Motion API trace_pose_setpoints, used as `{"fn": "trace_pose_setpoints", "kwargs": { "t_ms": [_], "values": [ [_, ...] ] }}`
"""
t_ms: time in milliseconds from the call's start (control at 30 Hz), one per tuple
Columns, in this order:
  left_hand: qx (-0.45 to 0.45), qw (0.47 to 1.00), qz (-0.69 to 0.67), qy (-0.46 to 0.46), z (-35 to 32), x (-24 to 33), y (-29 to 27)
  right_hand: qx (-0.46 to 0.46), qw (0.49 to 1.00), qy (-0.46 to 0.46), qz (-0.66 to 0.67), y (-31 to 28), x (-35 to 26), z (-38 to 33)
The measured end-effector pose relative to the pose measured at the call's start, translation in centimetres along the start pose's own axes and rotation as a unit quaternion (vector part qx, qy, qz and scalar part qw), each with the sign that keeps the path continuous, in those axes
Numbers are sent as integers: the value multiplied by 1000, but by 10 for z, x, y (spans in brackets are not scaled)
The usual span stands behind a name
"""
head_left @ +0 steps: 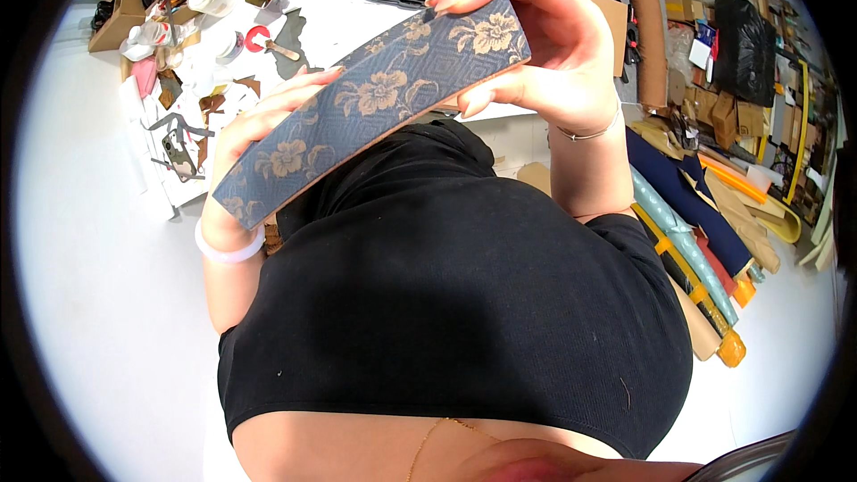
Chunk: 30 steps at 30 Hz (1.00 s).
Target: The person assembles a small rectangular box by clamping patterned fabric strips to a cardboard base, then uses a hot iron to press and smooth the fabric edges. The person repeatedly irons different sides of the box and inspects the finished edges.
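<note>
Black-shirted torso (446, 303) sits below a stiff, light-looking blue floral fabric-covered board (375, 94); left hand (259, 120) and right hand (544, 45) clamp its opposite ends, the soundest grip points.

The fabric-covered board (375, 98) is slate blue, patterned with tan-gold flowers over a faint darker diamond weave, and its lower edge shows a thin reddish-brown strip. The bangle (230, 253) is pale milky pink-white; the thin bracelet (591, 134) is silvery. The top (446, 303) is plain black. The table (330, 18) is white. Beside its right edge lie fabric rolls (692, 241) in navy, pale patterned teal, red and yellow-black.
</note>
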<state>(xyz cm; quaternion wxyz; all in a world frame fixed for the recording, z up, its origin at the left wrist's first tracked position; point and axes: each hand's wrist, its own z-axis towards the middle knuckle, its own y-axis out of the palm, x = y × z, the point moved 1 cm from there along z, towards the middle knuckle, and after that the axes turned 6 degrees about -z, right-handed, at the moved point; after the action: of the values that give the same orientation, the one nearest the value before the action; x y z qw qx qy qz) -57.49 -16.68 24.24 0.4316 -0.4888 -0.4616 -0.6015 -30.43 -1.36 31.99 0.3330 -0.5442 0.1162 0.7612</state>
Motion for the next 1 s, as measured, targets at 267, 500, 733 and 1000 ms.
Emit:
{"fn": "trace_pose_setpoints", "kwargs": {
  "t_ms": [267,500,733,1000],
  "values": [
    [21,982,150,-111,-3,-3,4,20,991,127,-28,8,18,-7],
    [166,944,-176,-222,15,-58,-3,190,921,324,101,51,186,-51],
    [262,892,-74,-361,46,-128,-37,91,850,519,-18,119,218,-90],
    [165,942,50,-287,85,-25,17,115,854,459,218,102,197,-69]
  ]
}}
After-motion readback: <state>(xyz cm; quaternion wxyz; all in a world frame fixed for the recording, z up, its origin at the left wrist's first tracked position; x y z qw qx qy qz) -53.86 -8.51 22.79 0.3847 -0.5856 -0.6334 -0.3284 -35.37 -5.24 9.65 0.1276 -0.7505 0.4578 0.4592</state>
